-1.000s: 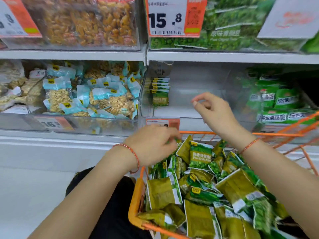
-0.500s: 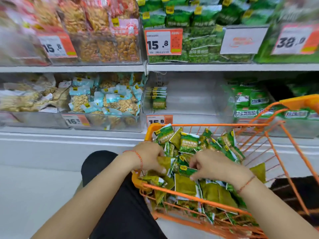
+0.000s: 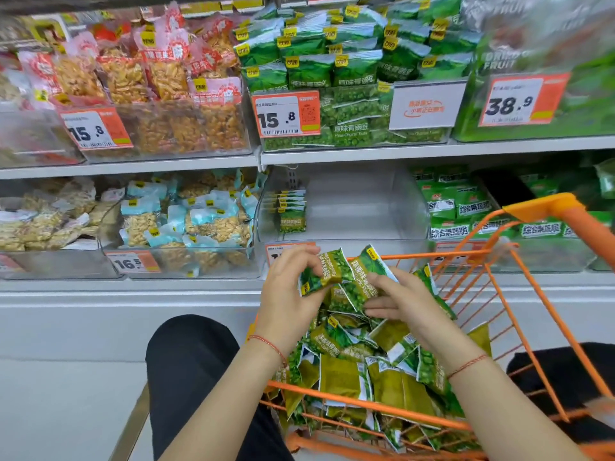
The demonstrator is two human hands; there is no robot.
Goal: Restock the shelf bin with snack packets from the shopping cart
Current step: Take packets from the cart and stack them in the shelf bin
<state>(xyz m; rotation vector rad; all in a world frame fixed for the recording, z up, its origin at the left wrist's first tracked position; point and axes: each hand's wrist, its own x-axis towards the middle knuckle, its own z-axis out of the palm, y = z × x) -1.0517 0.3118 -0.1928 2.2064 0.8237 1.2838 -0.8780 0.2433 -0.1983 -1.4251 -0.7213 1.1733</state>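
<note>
Both hands are up over the cart (image 3: 539, 207): the left hand (image 3: 289, 294) pinches one green snack packet (image 3: 324, 272), the right hand (image 3: 404, 299) curls around another (image 3: 361, 277), apparently squaring them up before stacking. The clear shelf bin (image 3: 349, 201) just ahead holds only a short row, with the bulk piled in the cart.

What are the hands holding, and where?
Left hand grips green snack packets at their lower ends; right hand holds their right side.

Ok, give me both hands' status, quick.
Left hand: gripping a green snack packet above the cart.
Right hand: fingers on another packet; whether it grips, cannot tell.
</note>
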